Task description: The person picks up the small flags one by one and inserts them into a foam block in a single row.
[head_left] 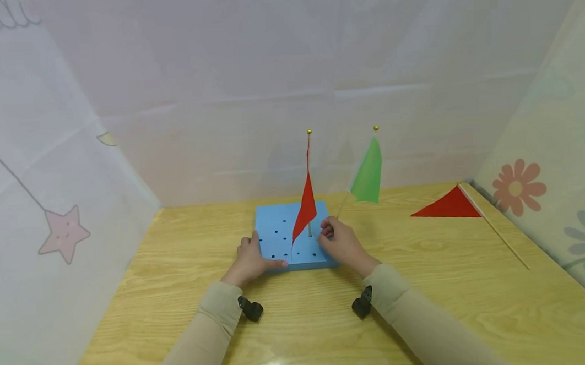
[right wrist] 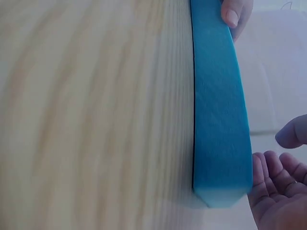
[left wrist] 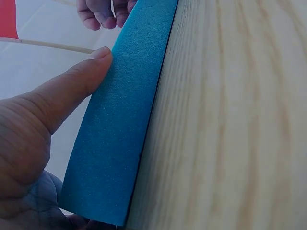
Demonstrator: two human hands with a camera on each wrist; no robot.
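A light blue block (head_left: pixel 268 217) dotted with small dark holes lies on the table. At its near left corner my left hand (head_left: pixel 250 258) holds it, thumb along the front edge and fingers around the left side. A red flag (head_left: pixel 305 208) with a gold ball on top stands in the block, its stick upright. My right hand (head_left: pixel 342 243) is at the block's right edge, fingers curled about the stick of a green flag (head_left: pixel 370 175) that leans right. The hand hides this stick's lower end. In the right wrist view, the thumb (right wrist: pixel 293 133) shows apart from the fingertips.
A second red flag (head_left: pixel 450 204) lies on the wooden table (head_left: pixel 180 309) at the right, its stick pointing toward the near right. Pale cloth walls (head_left: pixel 268 95) printed with flowers and a star enclose the back and both sides.
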